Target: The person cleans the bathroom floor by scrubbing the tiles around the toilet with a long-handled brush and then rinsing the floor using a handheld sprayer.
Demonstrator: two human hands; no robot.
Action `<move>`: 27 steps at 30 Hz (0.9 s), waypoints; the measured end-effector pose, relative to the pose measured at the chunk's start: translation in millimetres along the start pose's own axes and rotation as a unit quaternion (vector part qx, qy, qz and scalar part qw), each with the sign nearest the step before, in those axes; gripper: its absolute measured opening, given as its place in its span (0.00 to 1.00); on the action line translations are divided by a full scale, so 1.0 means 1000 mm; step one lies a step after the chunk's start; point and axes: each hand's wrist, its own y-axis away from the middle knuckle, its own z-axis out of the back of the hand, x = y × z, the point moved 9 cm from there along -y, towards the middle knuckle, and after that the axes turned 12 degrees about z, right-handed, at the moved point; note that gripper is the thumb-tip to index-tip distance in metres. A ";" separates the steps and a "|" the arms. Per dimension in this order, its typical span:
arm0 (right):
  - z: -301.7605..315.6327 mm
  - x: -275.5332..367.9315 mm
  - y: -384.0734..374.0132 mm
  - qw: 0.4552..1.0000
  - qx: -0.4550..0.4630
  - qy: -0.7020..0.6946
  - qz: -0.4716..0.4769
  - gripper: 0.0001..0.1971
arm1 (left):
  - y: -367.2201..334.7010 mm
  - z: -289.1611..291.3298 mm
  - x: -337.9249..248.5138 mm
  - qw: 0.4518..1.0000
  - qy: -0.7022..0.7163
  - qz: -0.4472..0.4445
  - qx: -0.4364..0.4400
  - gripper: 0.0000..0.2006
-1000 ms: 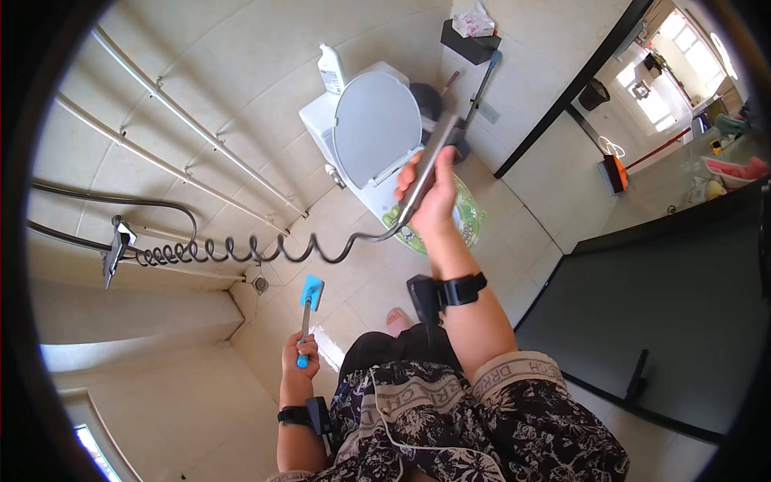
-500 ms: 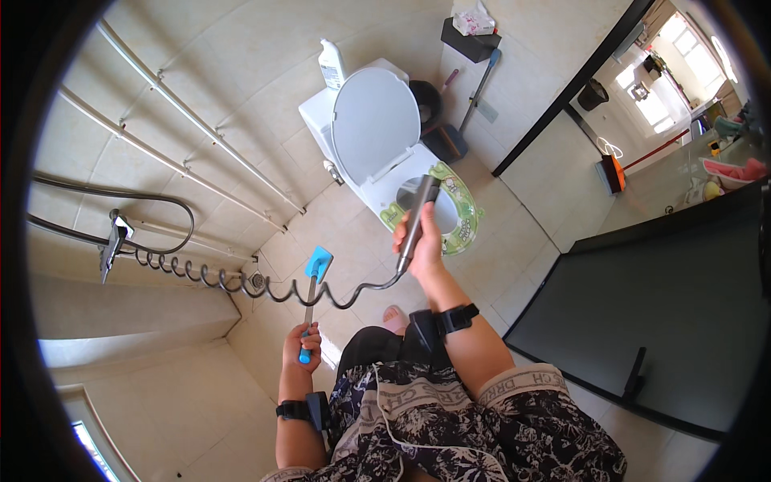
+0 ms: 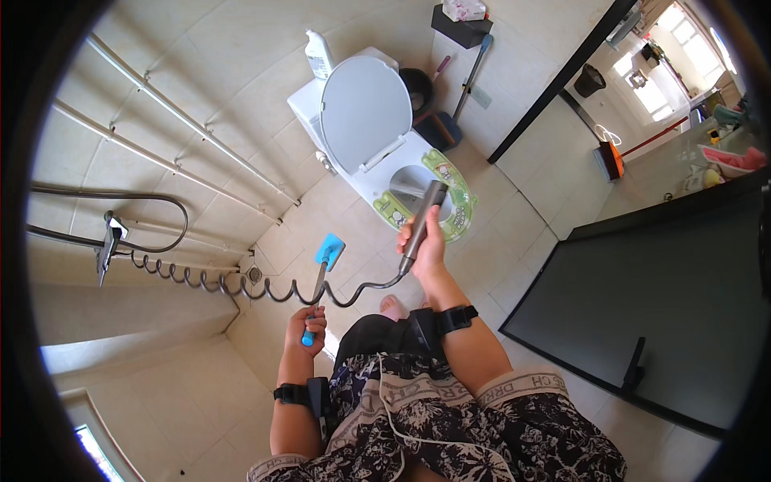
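Observation:
My right hand (image 3: 429, 247) is closed around a grey handheld sprayer (image 3: 423, 223), its head over the front of the toilet bowl (image 3: 419, 178). A pale streak, apparently water, shows in the bowl beside the sprayer head. From the sprayer's lower end a dark coiled hose (image 3: 265, 298) runs left to a wall fitting (image 3: 110, 241). Lower left, my left hand (image 3: 305, 326) grips the handle of a scrub brush with a flat blue head (image 3: 330, 250), held above the floor. The hose crosses the brush's shaft. A green patterned cover (image 3: 459, 205) lies on the toilet seat; the lid (image 3: 365, 100) is raised.
A white bottle (image 3: 318, 55) stands on the toilet tank. Behind the toilet are a dark bucket (image 3: 416, 88) and a long-handled dustpan (image 3: 438, 131). White pipes (image 3: 173, 167) line the left wall. A dark door panel (image 3: 642, 305) stands at right.
The blue brush head has moved slightly right and up with my left hand. The sprayer has shifted a little right relative to the toilet, and a pale streak now shows in the bowl.

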 end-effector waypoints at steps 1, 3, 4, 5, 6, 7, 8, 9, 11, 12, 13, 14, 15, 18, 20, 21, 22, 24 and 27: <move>0.010 0.004 -0.001 1.000 -0.016 0.009 0.019 0.27 | 0.000 -0.002 0.001 1.000 0.003 0.003 -0.001 0.08; 0.031 0.014 -0.011 0.997 -0.063 0.006 0.036 0.28 | 0.001 -0.002 0.001 1.000 0.004 0.005 -0.002 0.08; 0.035 0.012 -0.010 0.997 -0.073 -0.003 0.026 0.28 | 0.001 0.001 0.000 1.000 0.001 0.000 -0.008 0.08; 0.038 0.010 -0.010 0.996 -0.083 -0.013 0.015 0.28 | 0.001 0.003 -0.002 1.000 -0.001 -0.004 -0.014 0.08; 0.036 0.005 -0.007 0.996 -0.084 -0.012 0.014 0.28 | 0.000 0.005 -0.004 1.000 0.000 -0.004 -0.015 0.08; 0.026 -0.009 -0.002 0.999 -0.045 0.000 -0.016 0.29 | -0.003 0.007 -0.006 1.000 -0.009 -0.005 -0.011 0.08; 0.017 -0.019 0.002 0.999 -0.007 0.011 -0.046 0.29 | -0.004 0.009 -0.007 1.000 -0.017 -0.006 -0.007 0.08; 0.019 -0.020 0.001 0.999 -0.009 0.011 -0.048 0.29 | -0.004 0.008 -0.006 1.000 -0.015 -0.006 -0.010 0.08; 0.028 -0.014 -0.003 0.999 -0.044 -0.016 -0.010 0.29 | -0.005 0.009 -0.003 1.000 0.000 -0.008 -0.019 0.08; 0.029 -0.011 -0.006 0.999 -0.044 -0.015 -0.011 0.29 | -0.004 0.008 -0.003 1.000 0.001 -0.008 -0.019 0.08; 0.031 -0.004 -0.012 0.998 -0.052 -0.028 0.010 0.29 | -0.002 0.008 -0.004 1.000 0.008 -0.008 -0.020 0.08; 0.032 0.002 -0.016 0.997 -0.060 -0.042 0.031 0.29 | -0.001 0.008 -0.005 1.000 0.014 -0.007 -0.021 0.08; 0.029 0.001 -0.016 0.997 -0.061 -0.042 0.031 0.29 | -0.001 0.009 -0.005 1.000 0.014 -0.006 -0.022 0.08; 0.008 -0.013 -0.014 0.999 0.007 0.029 -0.019 0.29 | -0.002 0.013 -0.006 1.000 0.015 -0.005 -0.023 0.09; 0.014 -0.004 -0.020 1.000 -0.010 0.013 0.017 0.29 | -0.004 0.013 -0.003 1.000 0.018 0.006 -0.010 0.09; 0.018 0.006 -0.023 0.998 -0.029 -0.004 0.056 0.29 | -0.004 0.013 -0.002 1.000 0.018 0.006 -0.011 0.09; 0.021 0.007 -0.026 0.998 -0.043 -0.023 0.051 0.29 | -0.003 0.011 -0.002 1.000 0.022 0.007 -0.009 0.09; 0.016 -0.002 -0.022 0.999 -0.034 0.006 0.022 0.28 | -0.003 0.010 -0.003 1.000 0.027 0.007 -0.007 0.09; 0.006 -0.015 -0.015 0.998 -0.002 0.034 -0.046 0.28 | -0.003 0.011 -0.003 1.000 0.021 0.007 -0.007 0.09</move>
